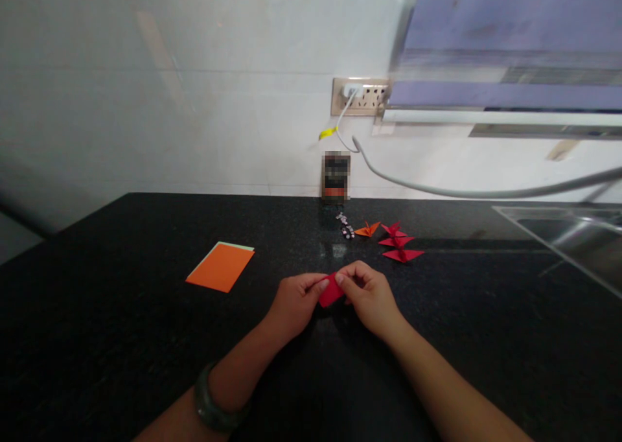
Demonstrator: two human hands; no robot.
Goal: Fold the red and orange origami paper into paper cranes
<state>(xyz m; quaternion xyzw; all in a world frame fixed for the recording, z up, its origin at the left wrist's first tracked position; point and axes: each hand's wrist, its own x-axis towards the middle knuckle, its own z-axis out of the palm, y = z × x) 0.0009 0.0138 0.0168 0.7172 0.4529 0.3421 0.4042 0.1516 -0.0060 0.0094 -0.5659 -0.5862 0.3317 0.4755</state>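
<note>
Both hands pinch a small folded red paper (331, 291) just above the black stone counter (121, 351). My left hand (295, 302) grips its left edge with thumb and fingers closed. My right hand (368, 294) closes on its right side, fingertips curled over the top. Beyond the hands lie folded paper cranes: one orange crane (367, 229) and three red cranes (399, 242) in a short row.
A stack of orange paper sheets (221, 266) lies to the left. A small dark box (335, 177) leans against the wall below a socket strip (360, 96) with a white cable. A steel sink (573, 234) is at the right. A dark bracelet (214, 409) circles my left wrist.
</note>
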